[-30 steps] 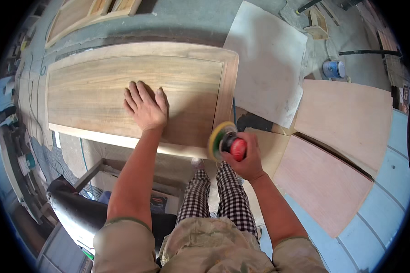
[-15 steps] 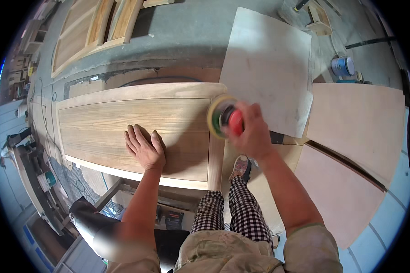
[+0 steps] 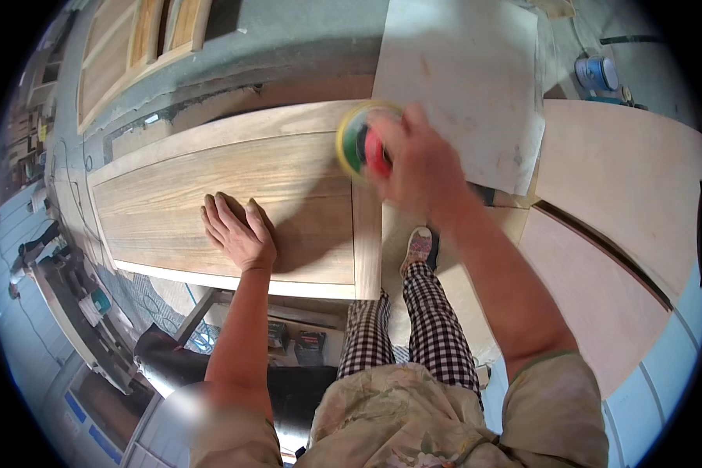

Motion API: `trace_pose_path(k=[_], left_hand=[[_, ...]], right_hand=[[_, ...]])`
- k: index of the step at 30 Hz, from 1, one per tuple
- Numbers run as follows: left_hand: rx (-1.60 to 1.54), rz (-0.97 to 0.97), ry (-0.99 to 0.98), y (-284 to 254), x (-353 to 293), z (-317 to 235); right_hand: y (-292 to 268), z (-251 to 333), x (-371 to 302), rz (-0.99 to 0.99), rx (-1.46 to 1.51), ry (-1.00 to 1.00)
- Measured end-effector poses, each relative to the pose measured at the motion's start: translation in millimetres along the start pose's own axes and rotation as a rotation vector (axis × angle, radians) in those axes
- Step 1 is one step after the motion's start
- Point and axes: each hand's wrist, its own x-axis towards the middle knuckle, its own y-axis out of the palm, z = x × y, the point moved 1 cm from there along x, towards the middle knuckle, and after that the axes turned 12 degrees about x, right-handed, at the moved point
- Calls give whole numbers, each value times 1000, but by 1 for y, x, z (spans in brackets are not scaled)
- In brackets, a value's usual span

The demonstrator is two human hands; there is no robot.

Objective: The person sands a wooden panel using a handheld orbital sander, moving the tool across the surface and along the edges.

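Here's the room: a grey concrete floor [image 3: 304,51] running across twelve o'clock. Over at nine to ten lies the big rectangular framed panel of pale, streaky-grained wood [image 3: 164,195], face up. It's already joined, its border fitted around the field; the wood looks bare, no glossy coat showing. How much has been gone over? Can't tell; no clear line divides worked from unworked, and shadow covers the right side.

At three o'clock, a broad pinkish thin board [image 3: 624,171]; a whitish rectangular sheet [image 3: 460,93] spreads at one; an unfinished slatted timber frame [image 3: 105,82] sits up between ten and eleven.

Now the hands! The left hand [image 3: 244,240] lies flat on the field at nine, fingers slightly spread. The right hand [image 3: 425,168], blurred, wraps around the round red-and-black tool with a yellow-rimmed green disc [image 3: 352,147], tilted at the panel's far-right corner, twelve o'clock; contact unclear. Smallest, at two: a squat blue-and-white tin [image 3: 593,74].
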Motion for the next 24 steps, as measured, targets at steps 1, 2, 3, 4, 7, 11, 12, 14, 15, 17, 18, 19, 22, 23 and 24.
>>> trace_pose_path(k=[1,2,3,4,7,11,12,14,15,17,18,19,22,23,24], left_hand=[[13,-15,7,-1,1,1],[-12,-23,16,1,0,-1],[1,-18,15,3,1,0],[10,-13,9,3,2,-3],[4,0,7,4,2,-7],[-4,-15,6,9,1,-11],[6,-26,0,8,2,-7],[9,-18,-11,6,1,-6],[19,-17,-15,4,0,-8],[14,-12,-27,3,2,-10],[10,-9,-26,3,3,-12],[9,-2,-26,5,2,-12],[-53,18,-26,9,2,-28],[-74,22,-26,8,2,-34],[-56,33,-29,8,5,-34]], right_hand=[[9,2,-27,43,2,-52],[13,-10,-44,-9,122,-83],[17,-24,-64,-59,249,-108],[17,-34,-76,-120,371,-150],[27,-56,-87,-252,756,417],[50,-54,-151,-251,566,139],[52,-39,-168,-223,499,95],[59,-20,-212,-161,391,58],[58,-7,-224,-120,361,68],[55,0,-228,-41,217,20],[47,6,-207,-48,126,-21],[43,7,-186,-49,37,-59],[37,-5,-138,74,-247,-38],[38,2,-143,74,-254,-57],[41,11,-142,64,-260,-85]])
